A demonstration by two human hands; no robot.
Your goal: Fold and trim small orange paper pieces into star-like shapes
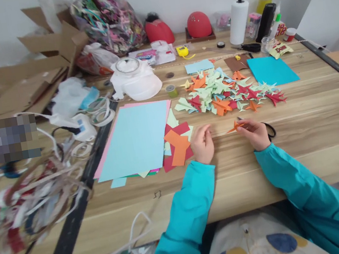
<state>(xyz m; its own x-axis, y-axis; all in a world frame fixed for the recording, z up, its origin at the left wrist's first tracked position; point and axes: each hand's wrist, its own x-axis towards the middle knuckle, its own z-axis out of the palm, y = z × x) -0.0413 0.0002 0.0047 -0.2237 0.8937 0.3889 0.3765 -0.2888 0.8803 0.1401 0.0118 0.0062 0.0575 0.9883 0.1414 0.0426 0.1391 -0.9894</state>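
My right hand (255, 133) pinches a small folded orange paper plane (235, 127), its pointed nose turned left. Beneath that hand lie scissors (270, 130), with a black handle loop showing on the right; the hand hides much of them. To the left, my left hand (203, 145) is loosely curled, thumb and forefinger slightly apart, and nothing shows between them. It is beside orange paper scraps (179, 146) and red paper scraps (168, 165). Beyond both hands spreads a pile of folded paper planes (215, 89) in pale green, orange, red and blue.
A stack of coloured sheets, light blue paper (135, 137) on top, lies left of my hands. Farther back are a bright blue square (273, 70), a green tape roll (171, 90) and a paper-towel roll (239, 22). Tangled ribbons (39, 201) and a power strip (83, 127) crowd the left.
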